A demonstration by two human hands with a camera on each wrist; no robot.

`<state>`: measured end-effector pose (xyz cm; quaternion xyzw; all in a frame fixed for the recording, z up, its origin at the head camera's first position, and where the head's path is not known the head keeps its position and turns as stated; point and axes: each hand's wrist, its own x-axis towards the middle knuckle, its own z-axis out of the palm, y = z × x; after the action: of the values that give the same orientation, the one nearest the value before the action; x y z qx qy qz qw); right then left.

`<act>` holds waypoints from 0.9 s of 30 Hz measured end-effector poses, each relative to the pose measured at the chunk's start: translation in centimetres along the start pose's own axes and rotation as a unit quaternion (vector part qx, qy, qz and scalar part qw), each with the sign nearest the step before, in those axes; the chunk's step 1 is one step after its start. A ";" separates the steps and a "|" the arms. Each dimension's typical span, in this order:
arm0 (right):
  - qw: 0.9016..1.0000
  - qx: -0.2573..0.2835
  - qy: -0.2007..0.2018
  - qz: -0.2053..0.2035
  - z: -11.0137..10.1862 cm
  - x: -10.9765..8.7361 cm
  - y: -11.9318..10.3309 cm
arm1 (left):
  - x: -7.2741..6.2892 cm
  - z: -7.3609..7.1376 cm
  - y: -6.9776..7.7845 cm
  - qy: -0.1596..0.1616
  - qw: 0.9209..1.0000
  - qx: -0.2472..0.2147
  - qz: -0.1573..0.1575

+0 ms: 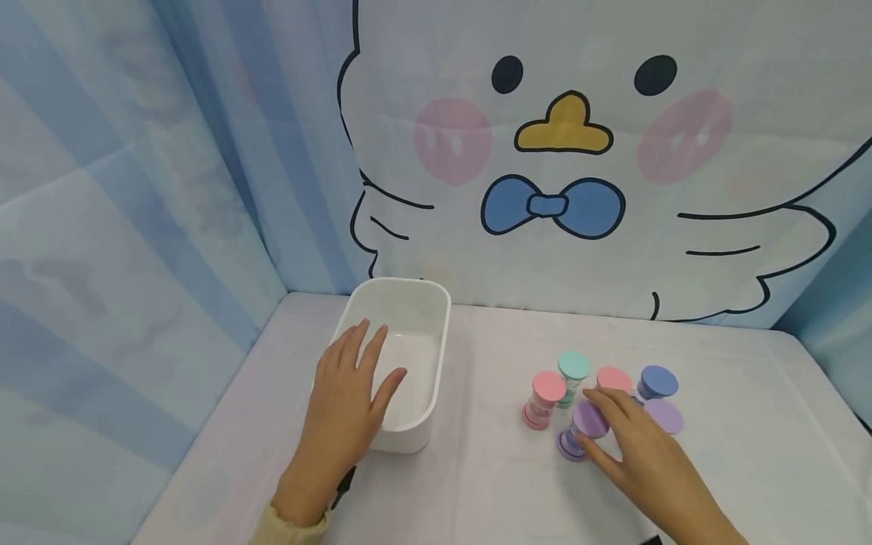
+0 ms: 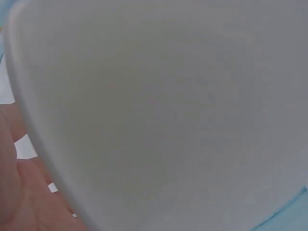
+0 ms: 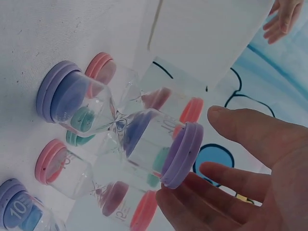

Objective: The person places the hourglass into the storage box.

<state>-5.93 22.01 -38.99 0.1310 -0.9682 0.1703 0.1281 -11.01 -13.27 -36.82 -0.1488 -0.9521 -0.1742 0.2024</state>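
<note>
White oblong bin set on a pale cloth-covered table; taken as landmark. Cartoon-bird backdrop hung behind it. Left hand held over the bin's left side, fingers straight and spread; perhaps placed so the bin can be steadied, though whether the rim is pressed cannot be told.

Purple-capped sand timer stood right of the bin, level with its near end. Upper cap flanked by right hand: fingers by one side, thumb spread wide and apart from the cap, so no grip is made out. Spread judged to be suited to the cap's width.

Nearest the bin: pink-capped timer, with mint-capped timer just beside. Farther right of the bin: second pink-capped timer, blue-capped timer, purple-topped timer. Broad caps presumably used as feet, the glass waists being narrow.
</note>
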 end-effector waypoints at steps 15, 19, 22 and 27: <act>0.999 -0.003 0.028 -0.022 0.5 -0.2 0.7 | 0.4 -1.1 -3.3 0.031 0.998 -0.005 -0.050; 0.999 0.000 0.031 -0.025 0.6 -0.2 0.7 | 0.3 -1.1 -3.9 0.030 0.998 -0.009 -0.059; 0.999 0.003 0.033 -0.025 0.6 -0.2 0.7 | 0.2 -1.1 -4.4 0.044 0.998 -0.010 -0.050; 1.000 0.009 0.008 -0.005 0.6 -0.2 0.7 | 0.1 -1.0 -5.4 0.050 0.997 -0.020 -0.049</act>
<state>-6.06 22.49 -39.85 0.1360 -0.9648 0.1798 0.1354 -12.66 -18.45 -37.34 -0.0965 -0.9433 -0.2101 0.2382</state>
